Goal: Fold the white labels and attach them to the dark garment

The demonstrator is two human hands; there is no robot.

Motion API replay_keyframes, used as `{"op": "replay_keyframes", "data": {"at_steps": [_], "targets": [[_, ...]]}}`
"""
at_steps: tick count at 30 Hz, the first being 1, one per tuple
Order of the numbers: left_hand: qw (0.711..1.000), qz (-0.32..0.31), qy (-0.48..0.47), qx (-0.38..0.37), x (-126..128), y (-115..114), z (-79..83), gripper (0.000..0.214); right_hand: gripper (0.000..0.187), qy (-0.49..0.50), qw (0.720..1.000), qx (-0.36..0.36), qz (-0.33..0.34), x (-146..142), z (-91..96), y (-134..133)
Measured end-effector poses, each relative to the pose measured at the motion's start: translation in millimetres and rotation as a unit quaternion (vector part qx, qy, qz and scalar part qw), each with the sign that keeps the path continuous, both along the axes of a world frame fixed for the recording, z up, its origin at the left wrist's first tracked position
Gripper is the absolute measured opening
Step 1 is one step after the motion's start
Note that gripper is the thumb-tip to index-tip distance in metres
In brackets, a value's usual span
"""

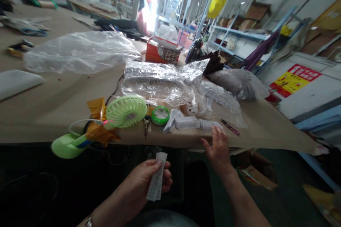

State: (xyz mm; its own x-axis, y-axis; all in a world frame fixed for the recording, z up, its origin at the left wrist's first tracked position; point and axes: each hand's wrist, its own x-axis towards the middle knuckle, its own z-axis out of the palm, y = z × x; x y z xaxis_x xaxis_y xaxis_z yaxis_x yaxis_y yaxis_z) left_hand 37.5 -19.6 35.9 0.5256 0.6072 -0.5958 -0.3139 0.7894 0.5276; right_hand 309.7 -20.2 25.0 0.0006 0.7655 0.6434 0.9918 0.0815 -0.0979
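My left hand (151,179) is below the table edge, shut on a folded strip of white paper labels (156,176). My right hand (217,150) rises at the table's front edge with fingers apart, its fingertips at the end of a row of white paper label bundles (186,123). Just beyond those fingers lies a slim dark-red pen or cutter (229,127). To the left of the bundles are a roll of green tape (160,115) and a light-green handheld fan (125,111). Crumpled clear plastic bags (157,81) lie behind them.
The long table is covered in brown paper (61,103). A second plastic bag (80,52), a red basket (162,51) and a grey stuffed bag (237,83) stand on it. Blue metal shelving (237,35) with cardboard boxes stands at the right.
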Motion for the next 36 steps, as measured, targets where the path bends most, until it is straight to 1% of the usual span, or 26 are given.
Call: {"op": "replay_keyframes", "data": {"at_steps": [1, 3, 6, 8, 14, 17, 19, 21, 22, 23, 25, 27, 29, 32, 36], "targets": [[1.000, -0.001, 0.003, -0.002, 1.0, -0.4, -0.4, 0.022, 0.054, -0.025, 0.999, -0.013, -0.015, 7.6, -4.5, 0.7], [1.000, -0.003, 0.008, -0.002, 2.3, -1.0, -0.7, 0.022, 0.046, -0.058, 0.998, -0.033, -0.016, 16.0, -13.1, -0.2], [1.000, -0.002, 0.017, 0.002, 2.2, -1.2, -0.8, 0.023, 0.036, -0.042, 0.999, -0.016, 0.016, 19.8, -19.7, -3.5], [1.000, -0.001, 0.018, 0.002, 1.4, -1.0, -1.2, 0.024, 0.032, -0.016, 0.999, 0.002, 0.034, 21.8, -19.2, -4.3], [1.000, -0.003, 0.017, 0.003, -0.5, 0.2, -2.6, 0.023, 0.022, 0.036, 0.996, 0.022, 0.074, 33.8, -10.2, -0.2], [1.000, -0.002, 0.015, 0.007, -1.1, 0.5, -1.5, 0.022, 0.018, 0.077, 0.993, 0.049, 0.081, 33.8, -4.6, 0.3], [1.000, -0.002, 0.016, 0.006, -1.3, 0.2, 0.3, 0.020, 0.016, 0.106, 0.988, 0.071, 0.081, 22.7, 0.7, -2.0], [1.000, -0.003, 0.023, 0.003, -1.0, -0.5, 3.1, 0.018, 0.014, 0.151, 0.979, 0.085, 0.107, -0.6, 6.8, -6.5], [1.000, -0.005, 0.026, 0.002, -0.6, -0.8, 4.6, 0.018, 0.013, 0.189, 0.968, 0.088, 0.139, -16.3, 9.8, -9.4], [1.000, -0.005, 0.025, 0.001, -0.2, -1.0, 6.2, 0.018, 0.015, 0.226, 0.953, 0.077, 0.185, -33.7, 12.4, -12.4], [1.000, -0.008, 0.005, 0.000, 0.6, -0.9, 8.7, 0.020, 0.021, 0.257, 0.924, 0.028, 0.283, -69.3, 16.0, -18.3], [0.999, -0.001, -0.032, 0.007, 1.0, -0.1, 9.8, 0.018, 0.020, 0.243, 0.901, -0.016, 0.360, -99.7, 16.2, -22.3], [0.997, 0.025, -0.067, 0.000, 0.3, 0.9, 9.0, 0.011, 0.016, 0.205, 0.888, -0.035, 0.411, -120.8, 12.9, -23.4], [0.993, 0.068, -0.094, -0.030, -2.6, 2.1, 5.5, 0.008, 0.015, 0.152, 0.883, -0.032, 0.442, -134.9, 5.7, -21.3], [0.990, 0.089, -0.096, -0.048, -5.7, 1.9, 0.2, 0.006, 0.017, 0.128, 0.886, -0.033, 0.445, -135.4, 1.2, -18.6]]}}
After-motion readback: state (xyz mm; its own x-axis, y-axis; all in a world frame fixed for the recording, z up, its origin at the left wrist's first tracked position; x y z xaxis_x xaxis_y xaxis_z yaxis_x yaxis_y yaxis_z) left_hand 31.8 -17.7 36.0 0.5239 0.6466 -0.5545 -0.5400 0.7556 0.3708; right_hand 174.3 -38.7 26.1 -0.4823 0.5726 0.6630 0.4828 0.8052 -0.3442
